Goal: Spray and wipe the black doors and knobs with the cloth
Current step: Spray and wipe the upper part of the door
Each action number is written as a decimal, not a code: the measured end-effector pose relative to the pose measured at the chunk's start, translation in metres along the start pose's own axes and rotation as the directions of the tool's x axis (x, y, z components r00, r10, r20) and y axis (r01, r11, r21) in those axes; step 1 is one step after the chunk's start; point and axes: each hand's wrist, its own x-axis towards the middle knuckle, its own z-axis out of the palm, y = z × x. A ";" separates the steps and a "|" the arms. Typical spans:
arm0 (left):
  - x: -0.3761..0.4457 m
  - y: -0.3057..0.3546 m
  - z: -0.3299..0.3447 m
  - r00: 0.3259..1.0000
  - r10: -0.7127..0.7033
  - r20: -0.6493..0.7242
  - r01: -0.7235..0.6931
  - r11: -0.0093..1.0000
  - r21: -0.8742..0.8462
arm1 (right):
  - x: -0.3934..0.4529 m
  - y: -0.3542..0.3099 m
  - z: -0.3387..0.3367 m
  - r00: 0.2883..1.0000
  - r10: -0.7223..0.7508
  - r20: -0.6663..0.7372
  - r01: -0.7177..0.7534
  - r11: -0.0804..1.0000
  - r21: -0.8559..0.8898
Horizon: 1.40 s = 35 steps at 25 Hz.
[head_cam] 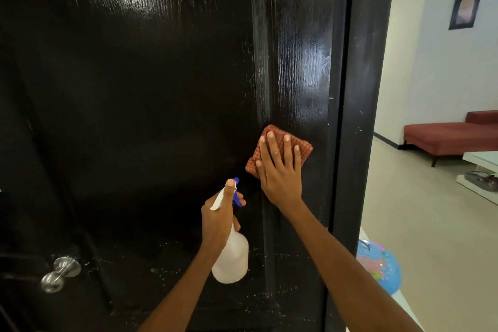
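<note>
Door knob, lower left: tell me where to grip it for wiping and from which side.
Grip the door knob around its rounded outer end, coming straight at it from the front. It juts out from the black door on a narrow neck, so cloth-wrapped fingers can likely close around it.

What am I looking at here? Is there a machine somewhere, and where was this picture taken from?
No machine: a person is cleaning, filmed by a camera worn on their head, looking down at their own arms. The right hand presses a folded orange checked cloth flat against the glossy black door. The left hand grips a white spray bottle with a blue nozzle. A silver knob sits at lower left. Through the doorway on the right you see a red sofa and a globe.
</note>
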 end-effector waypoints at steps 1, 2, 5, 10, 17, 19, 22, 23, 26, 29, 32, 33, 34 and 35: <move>-0.002 -0.002 -0.001 1.000 0.019 0.009 -0.019 1.000 -0.003 | -0.033 0.009 0.008 0.997 -0.066 0.049 0.067 0.998 -0.011; -0.004 -0.003 -0.001 0.999 0.027 0.021 -0.027 1.000 -0.007 | -0.070 0.021 0.013 0.984 -0.131 0.119 0.135 0.990 -0.034; -0.002 -0.001 0.001 0.999 -0.014 0.047 0.013 1.000 0.009 | -0.145 0.052 0.016 0.943 -0.221 0.248 0.251 0.963 -0.100; 0.003 0.000 -0.002 0.992 -0.037 0.117 0.034 0.999 0.030 | -0.106 0.048 0.005 0.959 -0.151 0.241 0.174 0.982 -0.077; -0.007 -0.010 0.005 0.992 -0.012 0.123 0.016 0.999 -0.039 | 0.023 0.018 -0.018 0.948 0.293 -0.122 -0.285 0.955 0.081; -0.014 -0.025 0.006 0.991 -0.024 0.128 0.028 0.999 -0.031 | -0.022 0.008 -0.001 0.901 0.430 -0.055 -0.418 0.895 0.154; -0.019 -0.045 0.001 0.991 -0.049 0.128 0.049 0.999 -0.001 | -0.123 -0.021 0.030 0.673 0.734 0.092 -0.726 0.632 0.273; -0.017 -0.050 -0.002 0.990 -0.062 0.127 0.062 0.998 0.006 | -0.146 -0.035 0.038 0.516 0.846 0.138 -0.821 0.442 0.361; -0.007 -0.064 -0.014 0.975 -0.123 0.184 0.112 0.992 0.064 | -0.178 -0.056 0.060 0.182 0.915 0.360 -0.852 -0.036 0.522; -0.002 -0.072 -0.026 0.975 -0.121 0.189 0.094 0.985 0.148 | -0.152 -0.057 0.056 -0.054 0.953 0.297 -0.905 -0.173 0.389; 0.002 -0.069 -0.034 0.979 -0.080 0.186 0.055 0.989 0.140 | -0.096 -0.072 0.028 0.175 0.940 0.293 -0.882 0.017 0.472; 0.004 -0.065 -0.038 0.981 -0.061 0.186 0.037 0.991 0.131 | -0.075 -0.078 0.023 0.353 0.904 0.241 -0.860 0.212 0.464; 0.007 -0.061 -0.042 0.982 -0.042 0.186 0.020 0.992 0.121 | -0.057 -0.080 0.023 0.537 0.825 0.176 -0.799 0.430 0.421; 0.007 -0.057 -0.046 0.981 -0.033 0.191 0.012 0.994 0.110 | -0.047 -0.075 0.028 0.660 0.740 0.127 -0.727 0.588 0.354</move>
